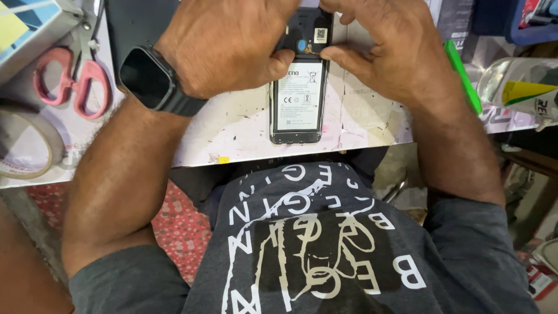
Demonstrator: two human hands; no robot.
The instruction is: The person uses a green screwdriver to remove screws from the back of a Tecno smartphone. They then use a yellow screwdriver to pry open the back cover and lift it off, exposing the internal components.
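Pinching in at the top of an opened smartphone point(297, 87), both hands are crowding the camera end of the handset. It is lying back-up with its cover off, white-labelled battery showing, lengthwise near the front edge of the scuffed white tabletop point(232, 125), bottom end pointing at that edge. The left hand point(224, 43), a dark smartwatch point(152, 78) on its wrist, is curling its fingers over the phone's upper left side, thumb pressing against the frame just beside the blue part. The right hand point(386, 49) is closing thumb and forefinger together on something tiny and thin at the upper right of the battery; what it is, I cannot tell. Pink-handled scissors point(72, 81) are lying well off toward the left end, with a roll of tape point(26, 145) below them, hanging over the front-left edge. A green stick-like tool point(463, 75) is showing beside the right forearm, and a white bottle point(520, 87) is lying toward the right edge.
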